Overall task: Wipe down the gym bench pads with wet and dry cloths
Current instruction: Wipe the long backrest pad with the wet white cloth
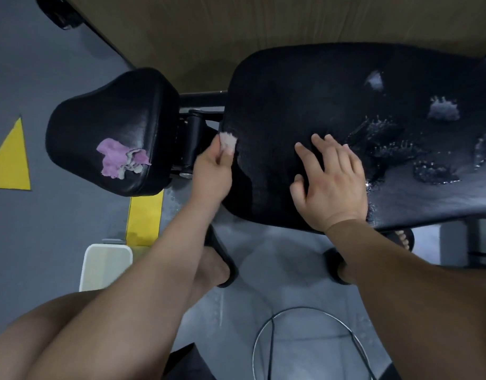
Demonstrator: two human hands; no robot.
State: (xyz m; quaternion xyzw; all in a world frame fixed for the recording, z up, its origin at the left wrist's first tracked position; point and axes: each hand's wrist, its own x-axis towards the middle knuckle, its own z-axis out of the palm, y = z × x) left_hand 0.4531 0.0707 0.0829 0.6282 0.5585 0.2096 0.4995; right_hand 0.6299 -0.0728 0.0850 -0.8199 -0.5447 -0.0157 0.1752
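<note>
Long pad (304,100): black, its long axis runs left-right across the view, and its left half looks dull and streaked. Short pad (113,113): to the left, across the hinge gap, apart from the long pad. Right hand (329,185): flat on the middle of the long pad surface, fingers straight and spread, holding nothing; probably bracing. Left hand (213,171): at the long pad's left end edge, fingers curled and clamped on a pale cloth (228,141) pressed to that edge. Cannot tell whether this cloth is the wet or the dry one. Purple cloth (118,159): crumpled on the short pad, just left of the left hand, untouched. Standing water (387,144): beaded patches on the right half, just right of the right hand. Judgement: unwiped work lies rightward along the long axis. The cloth hand is the farther one, with the bracing hand between.
</note>
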